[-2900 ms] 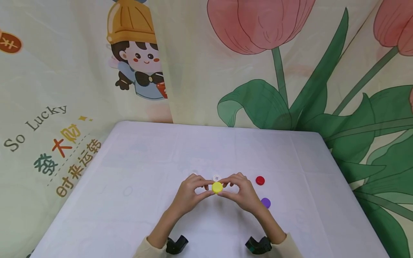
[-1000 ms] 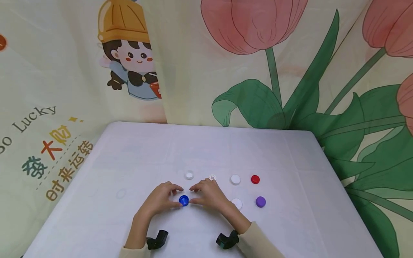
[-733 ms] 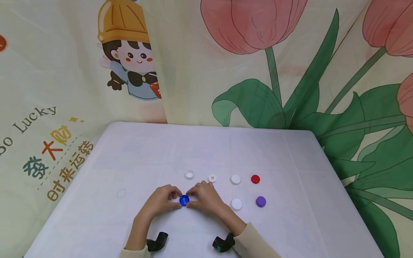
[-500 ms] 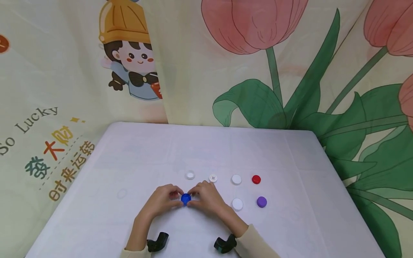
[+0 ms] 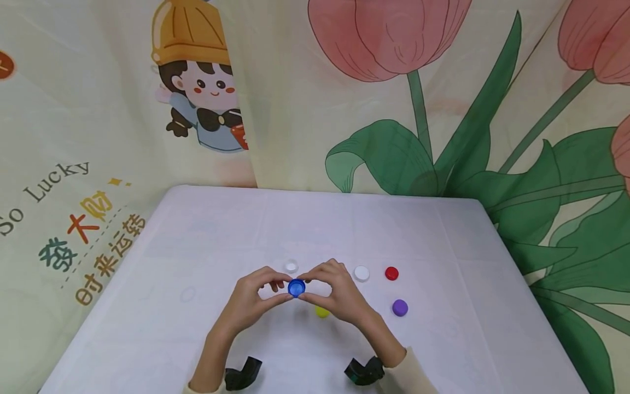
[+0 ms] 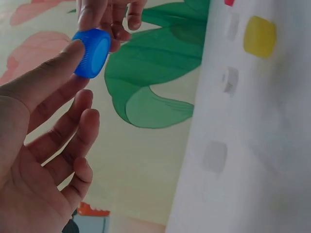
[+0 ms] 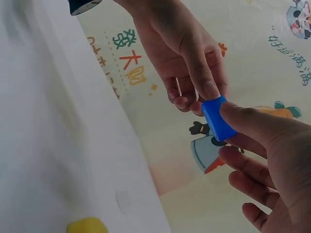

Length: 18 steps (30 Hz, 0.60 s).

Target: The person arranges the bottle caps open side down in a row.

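Observation:
A blue bottle cap is held up off the table between both hands, its hollow side facing the head camera. My left hand pinches its left edge between thumb and index finger. From the other side my right hand does the same. Ridges run around the wall of the cap in the left wrist view. The other fingers of both hands curve loosely behind it. Below the right hand a yellow cap lies on the table, partly covered by that hand.
On the white tabletop lie a translucent white cap, a white cap, a red cap and a purple cap. The right hand and forearm hide other white pieces. A printed curtain hangs behind the table.
At first both hands held the yellow cap; now it lies on the table. They then moved left, took hold of the blue cap on the table and raised it, shifting slightly right.

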Motion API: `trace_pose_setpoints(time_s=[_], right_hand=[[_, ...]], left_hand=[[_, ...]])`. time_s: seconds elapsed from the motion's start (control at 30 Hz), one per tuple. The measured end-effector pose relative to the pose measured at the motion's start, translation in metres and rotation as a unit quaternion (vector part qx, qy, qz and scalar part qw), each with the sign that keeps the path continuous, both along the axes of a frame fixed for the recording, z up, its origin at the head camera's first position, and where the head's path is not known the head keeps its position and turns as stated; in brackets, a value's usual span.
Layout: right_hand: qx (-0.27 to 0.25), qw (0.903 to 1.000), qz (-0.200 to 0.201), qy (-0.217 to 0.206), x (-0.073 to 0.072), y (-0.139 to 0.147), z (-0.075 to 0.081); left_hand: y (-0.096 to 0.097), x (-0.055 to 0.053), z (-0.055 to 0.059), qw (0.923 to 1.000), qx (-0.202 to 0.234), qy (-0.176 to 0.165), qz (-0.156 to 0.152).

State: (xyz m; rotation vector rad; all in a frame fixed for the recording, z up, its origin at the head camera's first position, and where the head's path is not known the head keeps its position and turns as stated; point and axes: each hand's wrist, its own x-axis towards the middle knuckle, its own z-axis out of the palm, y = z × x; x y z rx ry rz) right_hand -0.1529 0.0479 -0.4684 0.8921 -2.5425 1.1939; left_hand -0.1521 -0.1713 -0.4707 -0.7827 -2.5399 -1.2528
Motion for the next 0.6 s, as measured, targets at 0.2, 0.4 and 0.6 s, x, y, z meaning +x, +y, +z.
trace_pose_setpoints(time_s=[0.2, 0.4, 0.6], right_hand=[[-0.017, 0.9996, -0.003, 0.023, 0.007, 0.007, 0.013], [-0.013, 0.9989, -0.003, 0.045, 0.008, 0.011, 0.014], [-0.015, 0.9986, -0.005, 0.051, 0.007, 0.013, 0.012]], left_hand=[[0.008, 0.005, 0.011, 0.9992, 0.033, 0.017, -0.013], [0.015, 0.008, 0.014, 0.9898, 0.09, -0.109, 0.016], [0.019, 0.006, 0.011, 0.9293, 0.15, -0.335, 0.04]])
